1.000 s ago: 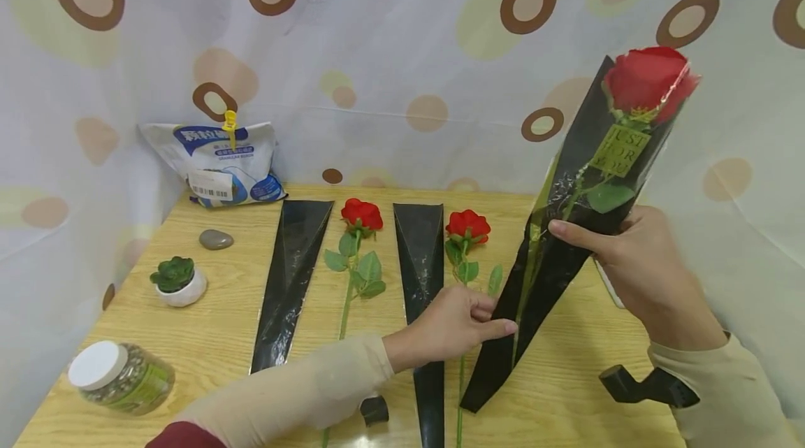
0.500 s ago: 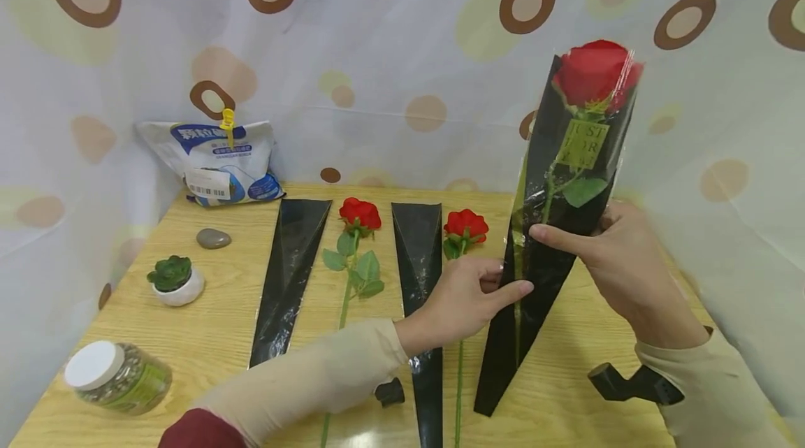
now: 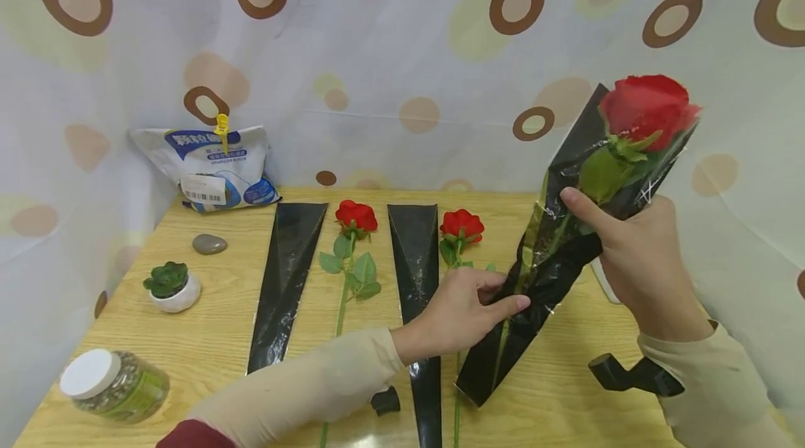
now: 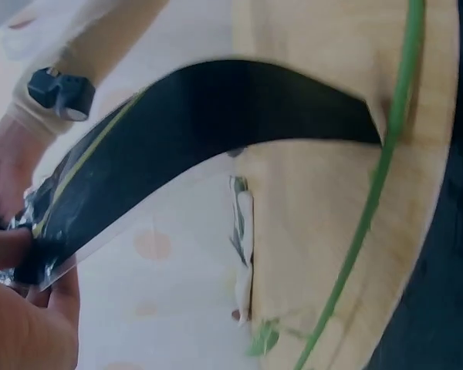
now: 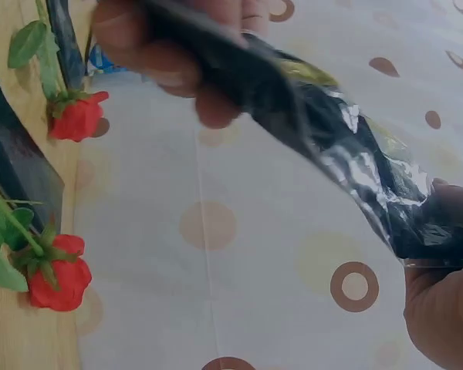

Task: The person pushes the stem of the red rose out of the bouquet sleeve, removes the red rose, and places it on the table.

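A large red rose (image 3: pixel 648 112) stands in a black sleeve (image 3: pixel 525 319) with a clear front and gold strip, held tilted over the table with its bloom up to the right. My right hand (image 3: pixel 648 259) grips the sleeve below the bloom, thumb across the front. Lower down, my left hand (image 3: pixel 462 308) pinches the sleeve between thumb and fingers. In the left wrist view the sleeve's lower length (image 4: pixel 201 116) curves downward; in the right wrist view its film (image 5: pixel 347 146) looks creased between both hands. A green leaf shows under the bloom.
Two flat black sleeves (image 3: pixel 289 266) (image 3: pixel 415 259) and two small red roses (image 3: pixel 356 216) (image 3: pixel 462 224) lie alternately on the wooden table. Leftward are a white-blue bag (image 3: pixel 216 168), a grey stone (image 3: pixel 209 244), a potted succulent (image 3: pixel 170 284) and a white-lidded jar (image 3: pixel 119 385).
The wrapped rose swung left and more upright, then tilted back right and slightly lower. The gold label below the bloom is now out of sight; a leaf shows there. Both hands keep their hold.
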A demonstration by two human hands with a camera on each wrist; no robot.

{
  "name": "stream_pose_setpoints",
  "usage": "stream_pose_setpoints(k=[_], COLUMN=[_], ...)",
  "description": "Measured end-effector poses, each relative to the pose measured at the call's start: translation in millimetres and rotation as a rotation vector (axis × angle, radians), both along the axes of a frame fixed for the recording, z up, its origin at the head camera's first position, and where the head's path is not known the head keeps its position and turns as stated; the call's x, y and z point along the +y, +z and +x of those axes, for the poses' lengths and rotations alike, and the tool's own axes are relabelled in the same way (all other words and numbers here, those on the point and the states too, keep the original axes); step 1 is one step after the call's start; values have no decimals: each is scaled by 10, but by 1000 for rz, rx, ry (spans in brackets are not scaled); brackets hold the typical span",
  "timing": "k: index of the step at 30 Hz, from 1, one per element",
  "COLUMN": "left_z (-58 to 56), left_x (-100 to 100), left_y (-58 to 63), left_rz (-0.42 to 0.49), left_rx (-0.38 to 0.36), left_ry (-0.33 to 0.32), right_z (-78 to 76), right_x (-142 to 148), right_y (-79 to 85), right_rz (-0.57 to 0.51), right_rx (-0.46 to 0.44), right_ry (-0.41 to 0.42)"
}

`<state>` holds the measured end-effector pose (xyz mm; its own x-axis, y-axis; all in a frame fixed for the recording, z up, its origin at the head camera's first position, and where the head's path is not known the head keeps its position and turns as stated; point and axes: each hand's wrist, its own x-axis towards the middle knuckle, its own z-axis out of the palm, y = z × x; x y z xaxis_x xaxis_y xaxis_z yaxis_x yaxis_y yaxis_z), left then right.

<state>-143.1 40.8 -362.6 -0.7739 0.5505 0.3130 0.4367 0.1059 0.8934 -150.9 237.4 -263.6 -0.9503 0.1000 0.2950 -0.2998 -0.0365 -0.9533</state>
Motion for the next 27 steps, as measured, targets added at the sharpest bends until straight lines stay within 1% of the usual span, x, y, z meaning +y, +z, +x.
stream_pose_setpoints(k=[1,3,5,7,8,10,12,16,19,21,23,25,27], left_z=[8,25,38,38,33,15,-11,-63,-106,-126,-136,-131,-111], left_x=[18,58,93,112,119,131,140,119,79,54,40,34,28], left_y=[-5,-10,-13,-14,-12,-5,8,70,135,160,161,135,89], left_rz=[18,56,89,106,110,115,121,135,136,130,116,91,57], left_rx=[-6,-29,-58,-79,-80,-74,-66,-62,-53,-52,-69,-93,-115], left_ry=[6,20,31,45,54,67,72,88,116,121,110,88,61], right_z=[4,13,18,25,31,44,55,71,79,81,85,80,69], right_x=[1,-1,-14,-31,-41,-60,-73,-112,-151,-170,-175,-157,-122], right_y=[-15,-55,-101,-143,-161,-190,-210,-262,-311,-337,-349,-329,-281], right_rz=[19,133,184,208,215,161,166,174,194,213,246,226,175], right_rx=[-6,-35,-57,-67,-68,-63,-56,-44,-68,-97,-124,-133,-103], right_ry=[-15,-68,-68,-39,-22,24,30,36,32,18,-1,3,6])
